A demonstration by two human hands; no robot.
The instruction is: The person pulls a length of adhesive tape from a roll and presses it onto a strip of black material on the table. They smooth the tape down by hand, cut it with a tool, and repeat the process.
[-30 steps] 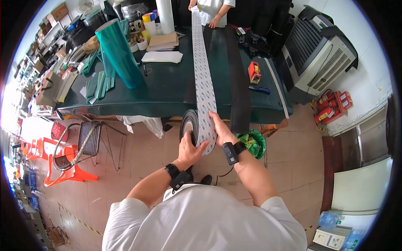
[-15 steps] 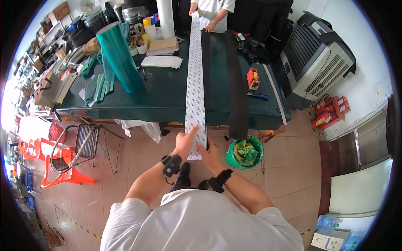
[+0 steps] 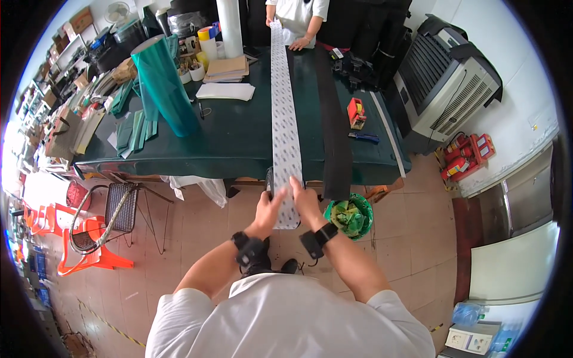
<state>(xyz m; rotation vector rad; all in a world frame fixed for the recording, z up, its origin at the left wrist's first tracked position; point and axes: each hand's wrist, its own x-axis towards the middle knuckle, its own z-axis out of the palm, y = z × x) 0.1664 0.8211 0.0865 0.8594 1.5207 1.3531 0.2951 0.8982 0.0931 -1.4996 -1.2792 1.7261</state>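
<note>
A long white strip [image 3: 285, 137] with a small repeated print runs lengthwise over the table and past its near edge. Dark material shows along its edges near my hands. My right hand [image 3: 306, 204] grips the strip's right edge, thumb on top and the other fingers hidden below. At the left edge my left hand [image 3: 268, 210] is closed round the strip, its thumb lying toward the printed face. Across the table, a co-worker's hand [image 3: 272, 24] is at the strip's far end, and that person's other hand [image 3: 299, 43] rests on the table beside it.
On the green table [image 3: 239, 143] lie a black strip [image 3: 335, 137], a red tape dispenser [image 3: 356, 113], a blue-handled cutter [image 3: 364, 137] and scissors [image 3: 205, 111]. A teal film roll [image 3: 164, 86] stands left. Below the near edge is a green bin [image 3: 351, 218].
The strip's near end has shifted slightly right. My left hand has moved from on top of the strip to its left edge, while my right thumb has come over the printed face.
</note>
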